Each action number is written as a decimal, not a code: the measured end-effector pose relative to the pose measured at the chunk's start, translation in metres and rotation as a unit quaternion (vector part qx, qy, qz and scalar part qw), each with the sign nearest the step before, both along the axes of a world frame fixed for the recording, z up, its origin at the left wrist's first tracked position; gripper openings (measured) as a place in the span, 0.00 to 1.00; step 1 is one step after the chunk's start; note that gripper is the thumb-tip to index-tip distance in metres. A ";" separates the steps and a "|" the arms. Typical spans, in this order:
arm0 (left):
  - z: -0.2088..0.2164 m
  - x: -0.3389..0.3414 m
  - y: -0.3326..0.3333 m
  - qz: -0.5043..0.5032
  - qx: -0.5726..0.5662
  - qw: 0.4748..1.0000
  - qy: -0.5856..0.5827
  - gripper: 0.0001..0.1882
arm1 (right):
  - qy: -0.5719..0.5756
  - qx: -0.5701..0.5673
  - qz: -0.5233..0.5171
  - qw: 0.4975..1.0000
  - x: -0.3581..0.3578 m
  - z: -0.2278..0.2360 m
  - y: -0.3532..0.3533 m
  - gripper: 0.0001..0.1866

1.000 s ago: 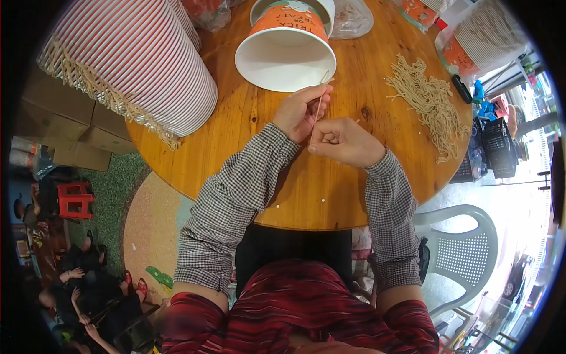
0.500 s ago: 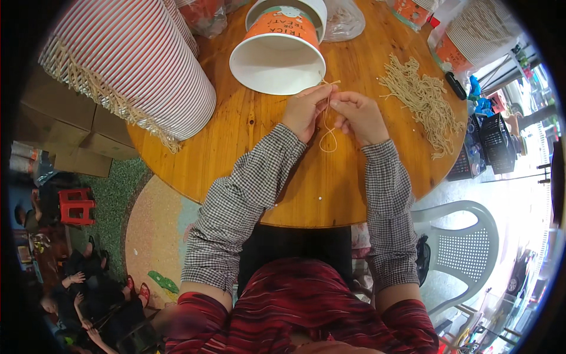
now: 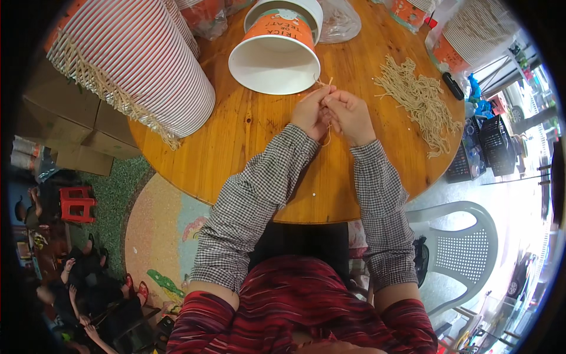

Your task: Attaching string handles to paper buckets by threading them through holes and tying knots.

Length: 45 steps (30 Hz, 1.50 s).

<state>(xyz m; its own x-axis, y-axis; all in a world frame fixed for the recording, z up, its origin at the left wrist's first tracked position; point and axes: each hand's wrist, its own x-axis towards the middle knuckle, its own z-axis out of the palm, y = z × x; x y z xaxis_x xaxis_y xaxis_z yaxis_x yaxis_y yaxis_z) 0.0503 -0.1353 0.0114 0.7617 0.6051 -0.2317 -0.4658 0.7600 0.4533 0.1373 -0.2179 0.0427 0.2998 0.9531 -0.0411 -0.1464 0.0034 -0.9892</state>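
Note:
My left hand (image 3: pixel 310 111) and my right hand (image 3: pixel 352 116) meet over the table, fingertips pinched together on a thin tan cord (image 3: pixel 328 140). One end of the cord sticks up past my fingers by the bucket's rim, and a bit hangs below between the hands. Just beyond lies an orange and white paper bucket (image 3: pixel 272 64) on its side, its white mouth toward me. To the right spreads a loose pile of tan cords (image 3: pixel 415 100). At the left leans a tall stack of nested paper buckets (image 3: pixel 159 76) with cord handles along one side.
The round wooden table (image 3: pixel 194 159) has bagged buckets (image 3: pixel 457 47) at its far right and a clear plastic bag (image 3: pixel 340 22) at the back. A black object (image 3: pixel 453 86) lies near the right edge. A grey plastic chair (image 3: pixel 463 251) stands right; a red stool (image 3: pixel 77 204) and people are left.
My right hand has moved left, closing against my left hand. The open loop of cord that hung below is now mostly hidden, with only a small part showing.

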 end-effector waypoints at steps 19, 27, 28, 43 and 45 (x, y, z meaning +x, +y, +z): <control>0.013 -0.008 0.014 0.121 0.031 0.988 0.086 0.11 | -0.110 -0.017 0.114 0.987 -0.009 0.028 -0.020 0.08; 0.019 -0.020 0.018 0.051 -0.010 0.999 0.015 0.09 | -0.078 -0.009 0.070 0.994 -0.006 0.021 -0.016 0.08; 0.021 -0.020 0.016 0.056 0.005 0.998 0.014 0.08 | -0.080 -0.013 0.058 0.995 -0.005 0.020 -0.017 0.08; 0.010 -0.024 0.012 -0.001 -0.015 0.999 -0.037 0.06 | -0.108 -0.040 0.111 0.987 -0.006 0.019 -0.017 0.08; 0.010 -0.026 0.012 0.008 -0.018 0.999 -0.036 0.05 | -0.111 -0.037 0.122 0.986 -0.011 0.021 -0.019 0.08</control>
<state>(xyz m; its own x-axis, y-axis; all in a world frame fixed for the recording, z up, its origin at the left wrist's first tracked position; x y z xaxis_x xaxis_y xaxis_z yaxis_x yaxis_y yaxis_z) 0.0248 -0.1230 0.0210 0.7672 0.6103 -0.1976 -0.5094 0.7668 0.3905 0.1261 -0.2367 0.0637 0.0719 0.9948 -0.0722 0.0866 -0.0784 -0.9932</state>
